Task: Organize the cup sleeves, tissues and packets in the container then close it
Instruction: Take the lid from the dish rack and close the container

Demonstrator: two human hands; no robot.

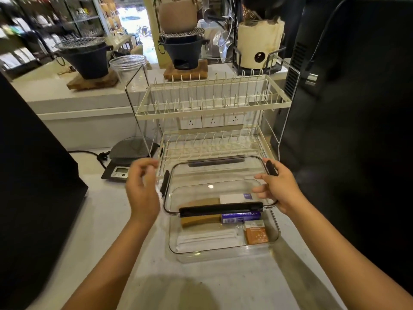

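Right hand [282, 189] gripped lid [214, 186] edge, held tilted over box [273, 239] w/ items packed, prob. to close; left hand [143, 186] hovered alongside, loosely curled, holding nothing.

Pale desk [111, 220] bearing a two-tier cream wire dish rack [212, 104] at centre rear. Left of the rack: a dark digital scale [131, 157] with its display facing forward. On the raised ledge behind: two black charcoal stoves on wooden boards, left [86, 60] and centre [182, 51]; a clear ribbed cup [128, 67]; and a cream holder [259, 44] at right.
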